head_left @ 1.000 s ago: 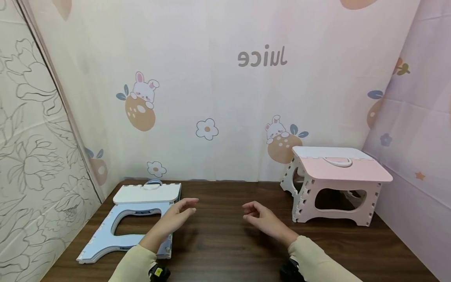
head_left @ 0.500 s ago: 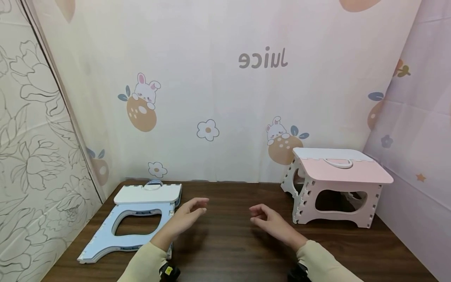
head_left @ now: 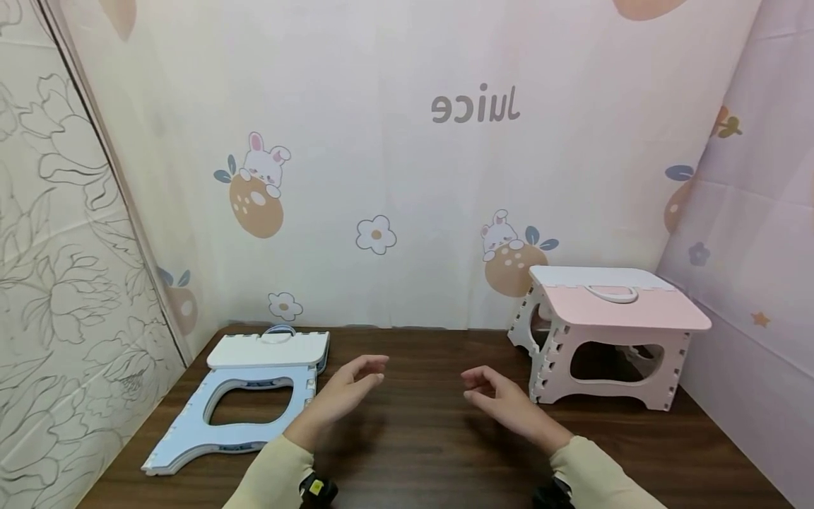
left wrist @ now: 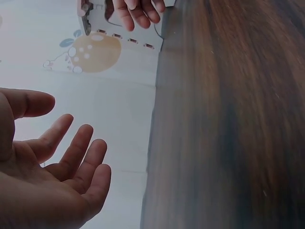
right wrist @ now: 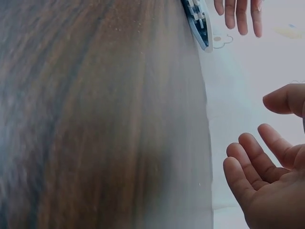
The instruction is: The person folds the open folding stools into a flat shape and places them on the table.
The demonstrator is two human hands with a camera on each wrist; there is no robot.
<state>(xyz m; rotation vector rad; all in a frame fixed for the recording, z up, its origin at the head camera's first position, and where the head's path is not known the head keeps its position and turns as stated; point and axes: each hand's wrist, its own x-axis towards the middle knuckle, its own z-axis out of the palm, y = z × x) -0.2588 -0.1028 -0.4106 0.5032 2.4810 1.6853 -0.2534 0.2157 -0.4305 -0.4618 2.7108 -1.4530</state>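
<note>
Two bare hands in view, both holding nothing. Left hand: fingers loosely bent, thumb apart from them, palm side facing inward. Right hand: much the same pose, mirrored. Both hover over one dark brown wood-grain table, apart from each other, a gap of bare wood between.

Two plastic-looking folding stools. Stool one: flat-folded light-blue and white stool, lying at the left of the table, one large cutout showing the wood through it. Left hand is just to its right and is the nearer hand. Stool two: pink and white stool, unfolded and upright on its legs at the right rear, one white loop handle on its top. Right hand is nearest to that one, in front and left of it, not touching.

Two pale yellow sleeves, two black wrist devices, one per arm; the left device carries one yellow square.

Behind: one pale printed curtain. Two rabbits on orange fruits, two white flowers, one mirrored word "Juice".
</note>
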